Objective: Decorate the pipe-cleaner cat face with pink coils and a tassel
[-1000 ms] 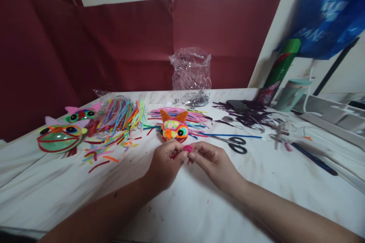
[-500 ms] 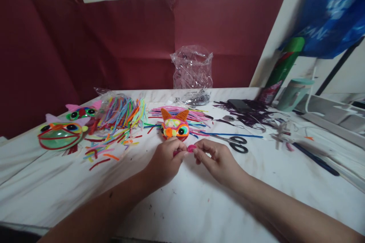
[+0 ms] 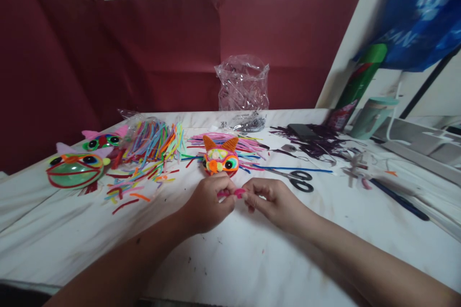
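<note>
My left hand (image 3: 209,201) and my right hand (image 3: 270,201) meet over the white table (image 3: 252,259), both pinching a small pink pipe-cleaner piece (image 3: 236,193) between their fingertips. Just behind them sits a small cat-faced ball (image 3: 220,159) with orange ears, wrapped in coloured pipe cleaners. A pair of black-handled scissors (image 3: 297,180) lies to the right of my right hand.
A pile of cut coloured pipe cleaners (image 3: 151,146) lies at left, with two finished animal faces (image 3: 74,170) beyond it. A clear plastic bag (image 3: 243,84) stands at the back. Dark purple strands (image 3: 317,141), a teal cup (image 3: 370,117) and a green bottle (image 3: 360,79) crowd the right.
The pink piece has been drawn out a little between the fingertips, and both hands have shifted slightly. The view has tilted slightly downward.
</note>
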Motion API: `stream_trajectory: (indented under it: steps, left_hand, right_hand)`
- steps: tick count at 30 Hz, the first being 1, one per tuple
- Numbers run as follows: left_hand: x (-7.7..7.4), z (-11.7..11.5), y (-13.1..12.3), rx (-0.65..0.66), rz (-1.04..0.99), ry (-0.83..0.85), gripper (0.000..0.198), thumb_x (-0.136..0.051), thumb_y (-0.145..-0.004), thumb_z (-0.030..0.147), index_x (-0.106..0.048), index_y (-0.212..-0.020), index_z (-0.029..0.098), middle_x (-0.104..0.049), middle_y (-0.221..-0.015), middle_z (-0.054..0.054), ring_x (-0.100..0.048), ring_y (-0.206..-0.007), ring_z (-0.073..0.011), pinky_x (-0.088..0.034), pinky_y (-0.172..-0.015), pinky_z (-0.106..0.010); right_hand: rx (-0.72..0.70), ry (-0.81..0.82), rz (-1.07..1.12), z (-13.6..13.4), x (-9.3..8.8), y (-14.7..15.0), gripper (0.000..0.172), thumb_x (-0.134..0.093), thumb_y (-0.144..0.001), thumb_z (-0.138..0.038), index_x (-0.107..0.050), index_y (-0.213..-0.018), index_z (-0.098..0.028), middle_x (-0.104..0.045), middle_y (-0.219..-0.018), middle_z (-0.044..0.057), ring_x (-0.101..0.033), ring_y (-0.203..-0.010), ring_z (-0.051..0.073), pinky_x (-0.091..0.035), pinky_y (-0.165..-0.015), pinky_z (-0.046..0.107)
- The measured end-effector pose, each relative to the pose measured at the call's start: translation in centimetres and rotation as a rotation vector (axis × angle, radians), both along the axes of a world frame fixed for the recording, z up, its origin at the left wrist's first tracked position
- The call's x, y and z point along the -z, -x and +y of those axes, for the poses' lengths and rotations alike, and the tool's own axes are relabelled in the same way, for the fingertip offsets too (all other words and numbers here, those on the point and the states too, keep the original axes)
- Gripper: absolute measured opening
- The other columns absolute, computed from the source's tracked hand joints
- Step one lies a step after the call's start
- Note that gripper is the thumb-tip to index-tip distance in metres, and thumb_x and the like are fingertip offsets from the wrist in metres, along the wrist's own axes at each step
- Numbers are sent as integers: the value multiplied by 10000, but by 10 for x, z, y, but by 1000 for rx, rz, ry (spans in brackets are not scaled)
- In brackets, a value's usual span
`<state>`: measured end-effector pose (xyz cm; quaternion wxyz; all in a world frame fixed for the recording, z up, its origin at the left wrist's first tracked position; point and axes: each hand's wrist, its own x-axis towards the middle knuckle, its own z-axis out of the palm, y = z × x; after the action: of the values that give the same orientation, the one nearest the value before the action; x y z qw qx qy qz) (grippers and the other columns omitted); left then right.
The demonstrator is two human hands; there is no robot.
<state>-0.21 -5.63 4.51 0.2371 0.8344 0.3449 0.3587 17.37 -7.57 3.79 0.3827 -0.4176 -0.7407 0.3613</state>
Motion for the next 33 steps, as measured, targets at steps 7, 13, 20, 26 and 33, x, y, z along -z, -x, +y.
stream_trajectory:
  steps: [7, 13, 20, 26, 33]
  left_hand:
    - [9, -4, -5, -66, -229, 167, 120, -512, -747, 196, -548, -642, 152, -524, -646, 4, -482, -627, -122, -384, -592, -231]
    - [14, -2, -10, -88, -159, 143, 134, -522, -748, 192, -542, -620, 158, -518, -620, 10, -466, -615, -122, -378, -593, -237]
    - [9, 2, -3, -67, -13, -55, 137, -502, -767, 144, -514, -632, 160, -489, -636, 13, -470, -634, -125, -361, -610, -240]
    - [9, 0, -4, -25, 63, -83, 117, -501, -747, 116, -531, -639, 151, -499, -639, 6, -471, -614, -120, -349, -572, -230]
    - [0, -2, -2, -116, -119, 94, 113, -512, -761, 200, -560, -670, 154, -547, -676, -6, -503, -654, -133, -391, -600, -241]
  right_hand:
    - [8, 105, 363, -4, 6, 12, 262, -580, -791, -431, -583, -810, -170, -612, -633, 4, -566, -615, 138, -453, -640, 278]
    - [121, -69, 188, -5, 14, 9, 232, -487, -859, -357, -540, -724, -176, -572, -602, 1, -534, -572, 133, -423, -569, 257]
    - [126, -230, -139, -4, 3, 1, 174, -456, -858, -240, -527, -710, -184, -580, -583, 3, -519, -525, 124, -379, -509, 229]
    - [76, -247, -265, -1, 2, -1, 149, -465, -834, -203, -551, -715, -178, -578, -590, 9, -521, -536, 132, -378, -521, 242]
    - [-15, 67, 308, 3, 9, 8, 232, -615, -758, -398, -571, -814, -178, -560, -679, -10, -537, -599, 122, -450, -587, 258]
